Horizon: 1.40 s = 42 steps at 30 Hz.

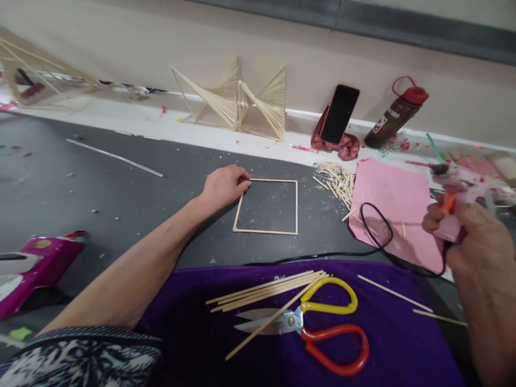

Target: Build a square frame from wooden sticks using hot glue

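My left hand [224, 184] rests on the dark floor with its fingers curled onto the upper left corner of a square frame of thin wooden sticks [296, 207]. My right hand [478, 236] is raised at the right edge, wrapped round a pink glue gun [453, 185] with an orange trigger; its black cord [377, 236] loops across a pink sheet [393, 204]. Loose long sticks [266, 293] and scissors with yellow and red handles [322, 328] lie on the purple cloth [193, 333] over my lap.
Against the wall stand a stick sculpture [237, 102], a phone [339, 114] propped on a red pouch and a dark bottle [397, 113] with a red cap. A heap of short sticks [336, 180] lies beside the pink sheet. A magenta object [36, 263] sits at the left.
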Each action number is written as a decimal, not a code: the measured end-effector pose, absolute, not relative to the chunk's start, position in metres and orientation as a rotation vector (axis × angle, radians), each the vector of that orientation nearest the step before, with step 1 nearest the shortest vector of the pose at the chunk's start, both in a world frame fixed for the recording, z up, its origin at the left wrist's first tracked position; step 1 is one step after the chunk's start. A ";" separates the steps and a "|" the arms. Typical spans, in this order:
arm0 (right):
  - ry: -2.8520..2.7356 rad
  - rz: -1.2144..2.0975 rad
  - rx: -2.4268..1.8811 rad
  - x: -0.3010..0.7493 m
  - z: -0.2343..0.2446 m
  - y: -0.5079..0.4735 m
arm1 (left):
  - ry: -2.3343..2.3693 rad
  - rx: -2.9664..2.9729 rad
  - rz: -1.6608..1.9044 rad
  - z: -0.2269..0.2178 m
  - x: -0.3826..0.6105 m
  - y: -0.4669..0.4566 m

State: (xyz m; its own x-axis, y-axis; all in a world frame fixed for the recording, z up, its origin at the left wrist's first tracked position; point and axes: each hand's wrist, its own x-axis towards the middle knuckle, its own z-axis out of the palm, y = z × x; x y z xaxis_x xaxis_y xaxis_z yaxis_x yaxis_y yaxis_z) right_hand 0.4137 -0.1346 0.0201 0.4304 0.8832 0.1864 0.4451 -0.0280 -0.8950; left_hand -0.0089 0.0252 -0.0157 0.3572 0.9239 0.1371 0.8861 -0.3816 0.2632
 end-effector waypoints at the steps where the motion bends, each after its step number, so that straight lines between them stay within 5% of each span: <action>1: -1.047 0.668 -1.553 0.401 0.022 -0.137 | 1.653 2.462 0.400 -0.016 -0.009 0.025; 5: -1.050 1.186 -1.518 0.363 0.018 -0.150 | 1.656 2.444 0.410 -0.017 -0.009 0.026; 9: -1.334 1.347 -1.688 0.345 0.006 -0.159 | 1.641 2.448 0.426 -0.019 -0.010 0.026; 19: -1.869 0.940 -1.772 0.317 0.008 -0.159 | 1.639 2.449 0.437 -0.019 -0.009 0.026; 42: -2.104 0.720 -1.791 0.310 0.000 -0.159 | 1.636 2.482 0.447 -0.023 -0.010 0.027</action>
State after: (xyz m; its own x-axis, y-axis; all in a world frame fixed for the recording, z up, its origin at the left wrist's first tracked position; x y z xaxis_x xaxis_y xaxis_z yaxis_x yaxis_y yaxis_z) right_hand 0.3104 -0.1590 0.0000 -0.1885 0.9768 -0.1019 0.8345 0.1046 -0.5410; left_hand -0.0099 0.0268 -0.0228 0.3661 0.9148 0.1708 0.8745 -0.4009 0.2729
